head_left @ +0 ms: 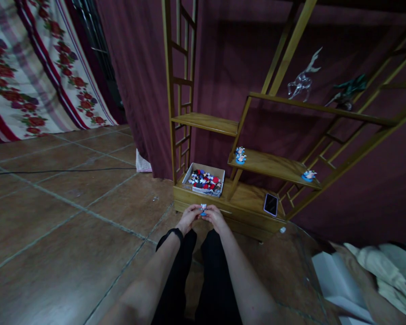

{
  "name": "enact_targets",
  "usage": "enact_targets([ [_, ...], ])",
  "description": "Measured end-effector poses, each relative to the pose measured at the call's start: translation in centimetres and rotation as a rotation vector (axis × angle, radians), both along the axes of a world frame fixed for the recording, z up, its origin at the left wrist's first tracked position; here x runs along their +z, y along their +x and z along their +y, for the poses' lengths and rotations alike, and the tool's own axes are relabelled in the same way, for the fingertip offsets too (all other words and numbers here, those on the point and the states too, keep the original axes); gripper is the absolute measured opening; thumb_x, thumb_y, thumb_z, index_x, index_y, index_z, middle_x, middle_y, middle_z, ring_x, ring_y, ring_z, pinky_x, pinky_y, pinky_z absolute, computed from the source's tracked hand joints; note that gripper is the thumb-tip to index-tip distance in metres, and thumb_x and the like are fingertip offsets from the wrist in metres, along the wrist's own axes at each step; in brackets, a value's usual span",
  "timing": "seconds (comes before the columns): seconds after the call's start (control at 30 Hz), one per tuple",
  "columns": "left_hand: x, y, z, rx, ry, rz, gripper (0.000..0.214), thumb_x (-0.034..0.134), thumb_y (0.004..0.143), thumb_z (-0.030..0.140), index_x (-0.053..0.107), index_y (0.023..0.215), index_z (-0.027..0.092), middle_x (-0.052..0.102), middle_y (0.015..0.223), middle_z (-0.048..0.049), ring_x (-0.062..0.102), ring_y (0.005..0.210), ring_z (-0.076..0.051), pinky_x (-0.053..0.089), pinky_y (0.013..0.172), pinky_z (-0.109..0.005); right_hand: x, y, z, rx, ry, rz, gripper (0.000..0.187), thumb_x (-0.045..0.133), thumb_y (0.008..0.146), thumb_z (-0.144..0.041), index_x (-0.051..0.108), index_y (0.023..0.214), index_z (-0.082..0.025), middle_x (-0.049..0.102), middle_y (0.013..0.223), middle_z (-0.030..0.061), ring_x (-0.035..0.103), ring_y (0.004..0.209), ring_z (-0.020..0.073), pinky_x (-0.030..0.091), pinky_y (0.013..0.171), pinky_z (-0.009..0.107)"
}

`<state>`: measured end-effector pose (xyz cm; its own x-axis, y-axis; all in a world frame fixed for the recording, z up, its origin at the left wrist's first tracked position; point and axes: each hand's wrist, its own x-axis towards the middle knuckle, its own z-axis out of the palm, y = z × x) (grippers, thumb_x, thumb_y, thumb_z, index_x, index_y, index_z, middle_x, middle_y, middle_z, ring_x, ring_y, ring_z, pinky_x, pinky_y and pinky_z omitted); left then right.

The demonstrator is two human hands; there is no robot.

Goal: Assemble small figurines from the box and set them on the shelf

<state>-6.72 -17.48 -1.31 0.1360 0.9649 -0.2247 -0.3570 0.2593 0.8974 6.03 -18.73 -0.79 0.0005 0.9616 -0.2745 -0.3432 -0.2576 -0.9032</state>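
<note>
Between my hands, just in front of the wooden shelf unit, I hold a small figurine point(203, 208) with a white top and a blue base. My left hand point(189, 215) pinches it from the left, and my right hand point(214, 216) grips its right side. Behind my hands a cardboard box point(220, 174) full of small red, white and black figurines stands on the unit's low top. Two blue-and-white figurines point(240, 158) sit at the left end of the middle shelf point(272, 166). Another similar figurine point(309, 175) is at that shelf's right end.
A dark-screened tablet or phone point(270, 204) lies on the low top at right. Above, a clear glass deer point(300, 85) and a dark green ornament point(350, 90) occupy a higher shelf. A black cable point(61, 171) crosses the tiled floor. White boxes point(340, 280) lie at lower right.
</note>
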Motion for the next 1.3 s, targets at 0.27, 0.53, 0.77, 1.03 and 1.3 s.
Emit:
enact_targets([
  [0.27, -0.3, 0.1, 0.2, 0.012, -0.041, -0.058, 0.02, 0.072, 0.056, 0.02, 0.067, 0.073, 0.013, 0.064, 0.062, -0.0028, 0.053, 0.05, -0.008, 0.04, 0.052, -0.021, -0.1, 0.4, 0.0, -0.041, -0.005, 0.051, 0.019, 0.064, 0.058, -0.017, 0.06, 0.076, -0.018, 0.068, 0.07, 0.002, 0.065, 0.068, 0.0162, 0.051, 0.07, 0.031],
  [0.53, -1.0, 0.0, 0.6, 0.004, 0.003, -0.068, 0.025, 0.074, 0.056, 0.019, 0.066, 0.079, 0.014, 0.064, 0.063, -0.0014, 0.052, 0.05, -0.008, 0.039, 0.051, -0.02, -0.3, 0.7, -0.2, -0.04, 0.027, 0.032, 0.021, 0.068, 0.064, -0.027, 0.062, 0.082, -0.019, 0.069, 0.08, 0.0029, 0.064, 0.072, 0.0154, 0.05, 0.074, 0.032],
  [0.77, -1.0, -0.3, 0.7, 0.007, 0.018, -0.068, 0.033, 0.075, 0.052, 0.014, 0.066, 0.084, 0.016, 0.066, 0.069, -0.0019, 0.057, 0.059, -0.009, 0.04, 0.056, -0.019, -0.3, 0.9, -0.3, -0.032, 0.106, 0.072, 0.022, 0.071, 0.062, -0.03, 0.062, 0.08, -0.02, 0.067, 0.091, 0.0022, 0.062, 0.082, 0.0151, 0.047, 0.08, 0.031],
  [1.03, -1.0, -0.1, 0.8, -0.019, 0.011, -0.072, 0.032, 0.075, 0.051, 0.013, 0.066, 0.082, 0.016, 0.067, 0.071, -0.0021, 0.057, 0.06, -0.01, 0.04, 0.057, -0.02, -0.5, 1.5, -0.2, -0.011, 0.113, 0.064, 0.026, 0.071, 0.061, -0.026, 0.062, 0.084, -0.022, 0.067, 0.094, 0.0017, 0.061, 0.087, 0.0162, 0.046, 0.082, 0.033],
  [1.3, -0.9, 0.0, 0.9, -0.006, -0.021, -0.06, 0.032, 0.076, 0.052, 0.017, 0.068, 0.083, 0.016, 0.066, 0.069, -0.003, 0.056, 0.057, -0.01, 0.039, 0.053, -0.02, -0.6, 1.6, -0.1, 0.011, 0.073, 0.067, 0.027, 0.07, 0.062, -0.029, 0.062, 0.087, -0.022, 0.068, 0.096, 0.0032, 0.063, 0.09, 0.0184, 0.047, 0.083, 0.036],
])
